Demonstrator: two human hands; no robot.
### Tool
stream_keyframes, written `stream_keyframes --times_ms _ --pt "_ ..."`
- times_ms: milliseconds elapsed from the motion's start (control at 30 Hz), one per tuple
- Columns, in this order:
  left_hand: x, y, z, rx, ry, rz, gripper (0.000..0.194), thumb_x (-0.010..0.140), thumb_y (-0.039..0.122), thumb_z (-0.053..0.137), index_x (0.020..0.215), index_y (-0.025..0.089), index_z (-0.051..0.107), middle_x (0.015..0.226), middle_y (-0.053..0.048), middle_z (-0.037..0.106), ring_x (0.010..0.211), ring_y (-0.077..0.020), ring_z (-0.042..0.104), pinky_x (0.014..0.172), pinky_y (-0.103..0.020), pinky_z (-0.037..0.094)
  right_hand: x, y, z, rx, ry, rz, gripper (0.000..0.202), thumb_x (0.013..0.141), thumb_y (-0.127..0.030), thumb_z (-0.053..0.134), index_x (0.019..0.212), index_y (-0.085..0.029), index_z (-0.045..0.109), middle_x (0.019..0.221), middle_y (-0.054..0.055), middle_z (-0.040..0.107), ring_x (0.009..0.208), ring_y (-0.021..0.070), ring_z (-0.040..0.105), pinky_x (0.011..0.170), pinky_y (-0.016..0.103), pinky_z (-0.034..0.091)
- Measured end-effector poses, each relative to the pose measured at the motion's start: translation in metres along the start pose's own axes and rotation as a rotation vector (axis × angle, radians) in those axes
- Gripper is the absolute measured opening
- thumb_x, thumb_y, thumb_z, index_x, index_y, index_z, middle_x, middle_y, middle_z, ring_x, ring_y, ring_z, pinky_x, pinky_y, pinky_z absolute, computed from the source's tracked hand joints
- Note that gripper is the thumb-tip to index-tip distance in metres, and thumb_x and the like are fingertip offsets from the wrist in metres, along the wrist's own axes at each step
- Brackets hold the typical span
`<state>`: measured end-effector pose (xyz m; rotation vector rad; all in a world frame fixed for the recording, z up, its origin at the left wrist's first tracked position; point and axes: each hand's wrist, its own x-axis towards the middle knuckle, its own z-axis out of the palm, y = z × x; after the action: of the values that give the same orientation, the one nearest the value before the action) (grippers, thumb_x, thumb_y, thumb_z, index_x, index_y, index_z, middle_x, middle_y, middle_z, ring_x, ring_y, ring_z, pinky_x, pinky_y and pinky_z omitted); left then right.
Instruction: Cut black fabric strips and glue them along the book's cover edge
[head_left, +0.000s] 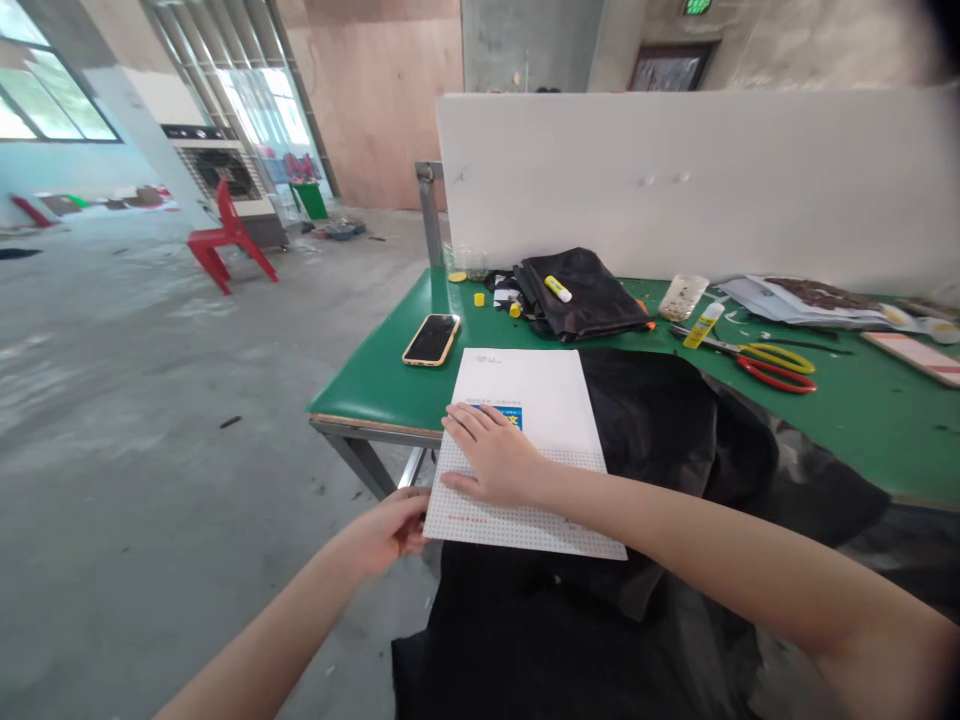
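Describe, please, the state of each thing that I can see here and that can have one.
Paper: flat, partly covered
Right hand: spread on the paper
Left hand: fingers curled at the paper's corner
Phone: lying flat, screen dark
Scissors: lying down, blade opening unclear
Folded cloth: folded, under a glue stick
Chair: upright, unoccupied
Green sign: lit

A person's right hand [499, 460] lies flat on a white printed booklet [536, 395] at a green-topped table [375, 350], the left hand [390, 530] at its eight o'clock corner; a smartphone [431, 340] rests toward eleven o'clock, scissors [765, 366] toward two o'clock.
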<state>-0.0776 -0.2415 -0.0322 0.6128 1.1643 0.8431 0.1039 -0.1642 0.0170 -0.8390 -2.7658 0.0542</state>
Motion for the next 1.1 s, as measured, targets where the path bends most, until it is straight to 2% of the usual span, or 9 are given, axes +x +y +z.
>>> stream_keyframes --times_ms 67,333,467,600,767,867,933,1000,1100 --pt "0.005 0.001 -0.005 0.031 -0.076 -0.036 0.023 0.063 0.028 0.07 0.059 0.017 0.05 0.045 0.008 0.038 0.039 -0.0043 0.029 0.04 -0.018 0.02 0.001 0.0 0.0 0.004 -0.003 0.007 0.07 0.088 -0.057 0.034 0.138 -0.009 0.033 0.144 0.015 0.032 0.135 0.0258 0.022 0.112 0.042 0.016" --pt "0.025 0.008 -0.023 0.196 -0.312 0.036 0.017 0.062 0.023 0.068 0.053 0.014 0.057 0.045 0.002 0.045 0.039 -0.0054 0.034 0.04 -0.02 0.024 0.004 -0.001 0.004 -0.003 -0.008 0.029 0.068 0.087 -0.057 0.037 0.137 -0.012 0.035 0.144 0.013 0.032 0.134 0.025 0.024 0.112 0.041 0.018" --pt "0.031 0.019 -0.029 0.28 -0.369 0.044 0.018 0.063 0.026 0.07 0.053 0.013 0.061 0.046 0.0 0.05 0.04 -0.0079 0.039 0.041 -0.021 0.027 0.006 -0.002 0.004 -0.018 -0.028 0.029 0.069 0.087 -0.057 0.037 0.137 -0.011 0.034 0.144 0.013 0.033 0.134 0.0252 0.024 0.112 0.042 0.018" --pt "0.035 0.026 -0.039 0.325 -0.349 0.058 0.024 0.067 0.031 0.07 0.054 0.013 0.062 0.049 -0.003 0.055 0.044 -0.0105 0.047 0.043 -0.021 0.032 0.007 -0.004 0.003 -0.033 -0.041 0.02 0.069 0.087 -0.058 0.036 0.137 -0.01 0.033 0.144 0.014 0.032 0.134 0.026 0.024 0.112 0.043 0.018" --pt "0.027 0.015 -0.046 0.078 -0.08 0.126 0.032 0.077 0.043 0.062 0.068 0.012 0.065 0.056 -0.003 0.059 0.045 -0.0105 0.052 0.046 -0.021 0.039 0.007 -0.005 0.004 -0.048 -0.018 0.02 0.068 0.088 -0.059 0.031 0.137 -0.011 0.035 0.143 0.014 0.033 0.134 0.025 0.025 0.112 0.042 0.018" --pt "0.013 -0.003 -0.039 -0.062 -0.002 0.131 0.035 0.081 0.047 0.056 0.083 0.013 0.066 0.075 -0.007 0.065 0.062 -0.0135 0.062 0.06 -0.024 0.048 0.008 -0.004 0.006 -0.047 -0.019 0.021 0.068 0.088 -0.059 0.032 0.136 -0.011 0.036 0.143 0.013 0.033 0.134 0.0248 0.025 0.112 0.041 0.019" --pt "0.002 -0.014 -0.031 -0.182 -0.001 0.092 0.037 0.083 0.048 0.053 0.09 0.013 0.065 0.086 -0.009 0.067 0.076 -0.0166 0.064 0.069 -0.027 0.051 0.01 -0.004 0.006 -0.034 -0.035 0.024 0.068 0.088 -0.059 0.033 0.137 -0.012 0.035 0.144 0.013 0.032 0.135 0.0244 0.024 0.113 0.042 0.018" --pt "-0.011 -0.022 -0.021 -0.316 -0.058 0.056 0.036 0.085 0.047 0.052 0.091 0.013 0.064 0.088 -0.01 0.068 0.085 -0.0199 0.065 0.079 -0.032 0.051 0.011 -0.005 0.002 -0.006 -0.056 0.043 0.068 0.089 -0.056 0.033 0.14 -0.012 0.03 0.146 0.012 0.028 0.136 0.0233 0.022 0.112 0.041 0.02" --pt "-0.027 -0.026 -0.009 -0.44 -0.12 0.05 0.032 0.086 0.042 0.053 0.091 0.012 0.063 0.09 -0.011 0.069 0.087 -0.0235 0.066 0.088 -0.041 0.048 0.005 -0.01 -0.011 0.033 -0.069 0.086 0.068 0.091 -0.053 0.03 0.143 -0.011 0.022 0.149 0.012 0.022 0.138 0.022 0.019 0.111 0.041 0.026"
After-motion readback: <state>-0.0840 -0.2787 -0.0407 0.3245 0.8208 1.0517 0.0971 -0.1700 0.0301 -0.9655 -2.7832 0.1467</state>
